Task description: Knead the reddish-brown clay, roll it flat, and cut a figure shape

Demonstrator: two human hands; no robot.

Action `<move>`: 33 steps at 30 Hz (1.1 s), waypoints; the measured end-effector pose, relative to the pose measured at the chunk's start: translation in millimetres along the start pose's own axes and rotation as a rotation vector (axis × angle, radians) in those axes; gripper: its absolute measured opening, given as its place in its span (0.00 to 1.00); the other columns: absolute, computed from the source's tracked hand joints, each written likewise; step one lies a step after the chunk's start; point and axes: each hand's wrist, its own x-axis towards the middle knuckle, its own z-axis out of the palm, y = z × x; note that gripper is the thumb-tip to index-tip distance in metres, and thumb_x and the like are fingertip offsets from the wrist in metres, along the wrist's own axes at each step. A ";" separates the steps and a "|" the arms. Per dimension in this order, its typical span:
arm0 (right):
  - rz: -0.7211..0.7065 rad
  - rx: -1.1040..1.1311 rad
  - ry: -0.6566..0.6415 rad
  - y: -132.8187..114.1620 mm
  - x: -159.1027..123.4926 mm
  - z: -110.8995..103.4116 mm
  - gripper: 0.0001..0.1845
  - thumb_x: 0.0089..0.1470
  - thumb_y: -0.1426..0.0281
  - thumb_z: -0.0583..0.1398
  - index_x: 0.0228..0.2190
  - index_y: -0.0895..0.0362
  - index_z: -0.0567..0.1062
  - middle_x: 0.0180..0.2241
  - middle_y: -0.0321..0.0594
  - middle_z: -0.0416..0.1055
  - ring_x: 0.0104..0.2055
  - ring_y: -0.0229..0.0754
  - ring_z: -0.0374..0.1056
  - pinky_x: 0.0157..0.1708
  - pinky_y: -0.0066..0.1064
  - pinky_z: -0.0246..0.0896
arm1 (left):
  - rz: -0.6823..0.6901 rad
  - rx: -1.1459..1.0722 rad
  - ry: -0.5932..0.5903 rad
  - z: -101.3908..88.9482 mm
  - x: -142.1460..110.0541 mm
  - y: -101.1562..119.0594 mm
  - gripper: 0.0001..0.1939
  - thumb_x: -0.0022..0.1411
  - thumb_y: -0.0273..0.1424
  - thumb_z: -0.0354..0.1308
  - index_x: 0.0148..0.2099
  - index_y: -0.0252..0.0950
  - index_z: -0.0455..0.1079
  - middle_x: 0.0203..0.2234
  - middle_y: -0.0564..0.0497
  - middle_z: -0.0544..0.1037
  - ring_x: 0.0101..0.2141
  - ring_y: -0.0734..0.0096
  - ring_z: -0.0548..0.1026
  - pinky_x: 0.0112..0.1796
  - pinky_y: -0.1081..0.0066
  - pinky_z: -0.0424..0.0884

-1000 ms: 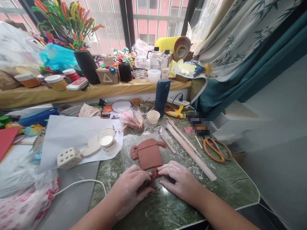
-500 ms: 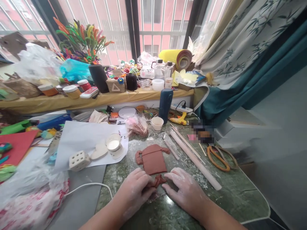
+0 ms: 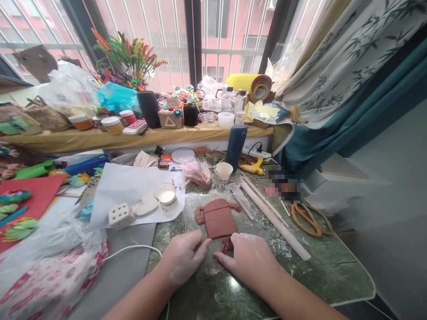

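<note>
A flat, shirt-shaped slab of red-brown clay [image 3: 219,218] lies on the dusty green table, with a narrow crumpled strip at each upper side. Just below its bottom edge is a small folded piece of clay [image 3: 227,245]. My right hand [image 3: 251,255] has its thumb and fingers around that piece, partly covering it. To the left, my left hand [image 3: 187,257] is apart from the clay, thumb and forefinger separated and nothing visible between them. White powder coats both hands.
Right of the slab lie a pale rolling rod [image 3: 276,222], a thinner stick [image 3: 243,204] and orange-handled scissors [image 3: 305,224]. A paper cup [image 3: 224,171] and bagged clay [image 3: 196,174] stand behind. On white paper [image 3: 116,186] sit a dice-shaped block [image 3: 120,215] and a cup [image 3: 167,198].
My left hand has let go of the small clay piece and drawn slightly left. My right hand has moved in and closed around it. The view has shifted a little.
</note>
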 end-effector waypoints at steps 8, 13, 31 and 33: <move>-0.007 -0.039 -0.020 -4.9 0.6 -1.4 0.25 0.62 0.50 0.55 0.35 0.58 0.79 0.34 0.53 0.80 0.38 0.56 0.78 0.34 0.38 0.66 | 0.102 0.163 -0.126 -4.0 -0.3 3.0 0.13 0.66 0.34 0.52 0.28 0.39 0.62 0.20 0.56 0.69 0.22 0.71 0.67 0.26 0.72 0.56; -0.023 -0.060 -0.026 -6.5 2.2 -3.2 0.21 0.65 0.58 0.54 0.35 0.59 0.79 0.34 0.54 0.80 0.37 0.55 0.79 0.33 0.39 0.66 | 0.185 0.229 -0.246 -10.4 0.9 5.6 0.04 0.62 0.32 0.57 0.34 0.41 0.65 0.25 0.55 0.75 0.27 0.66 0.73 0.28 0.71 0.57; -0.228 1.289 -0.099 24.6 -21.4 27.8 0.29 0.66 0.47 0.41 0.27 0.53 0.65 0.21 0.34 0.62 0.20 0.38 0.57 0.20 0.28 0.56 | 0.279 -0.280 -0.020 -29.2 -2.4 26.2 0.23 0.62 0.39 0.62 0.58 0.40 0.68 0.50 0.42 0.77 0.48 0.58 0.75 0.50 0.62 0.71; -0.278 1.346 -0.097 5.0 -24.8 40.3 0.30 0.65 0.45 0.43 0.28 0.52 0.69 0.22 0.37 0.65 0.21 0.40 0.60 0.21 0.30 0.59 | 0.368 -0.449 -0.056 -27.1 0.3 47.4 0.35 0.58 0.44 0.66 0.64 0.39 0.63 0.62 0.38 0.68 0.60 0.49 0.68 0.58 0.54 0.65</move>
